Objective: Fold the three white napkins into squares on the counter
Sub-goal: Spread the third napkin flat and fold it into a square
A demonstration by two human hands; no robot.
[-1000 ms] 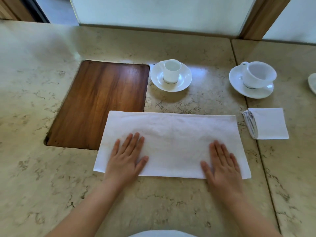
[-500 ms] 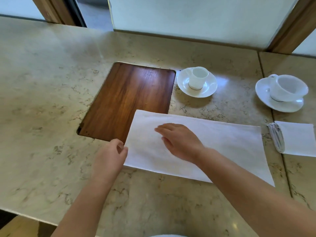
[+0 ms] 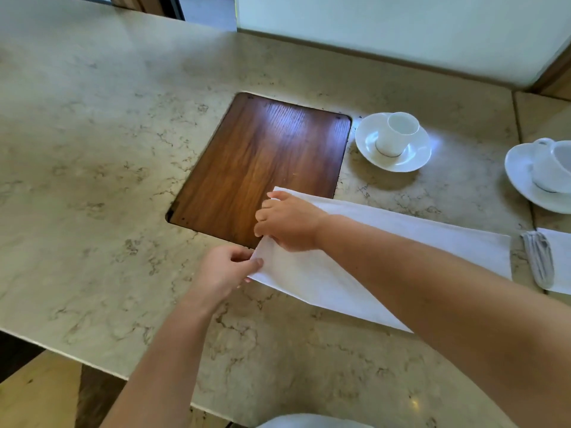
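No writing shows anywhere. Both hands now pinch the long napkin (image 3: 386,242) at centre frame; left hand (image 3: 227,267) has closed on its near-left corner, right hand (image 3: 287,222) has slid to the left edge.

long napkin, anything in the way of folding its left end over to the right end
Nothing visible: both hands, left hand and right hand, grip the long napkin at its left end; only the right forearm lies across it. The folded napkin sits beyond it.

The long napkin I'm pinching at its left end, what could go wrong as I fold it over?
1. The right hand reaches across the long napkin, so the forearm may drag and skew it.
2. Only the left hand pinches the near corner; edges may misalign.
3. Folding rightward could bump the folded napkin.
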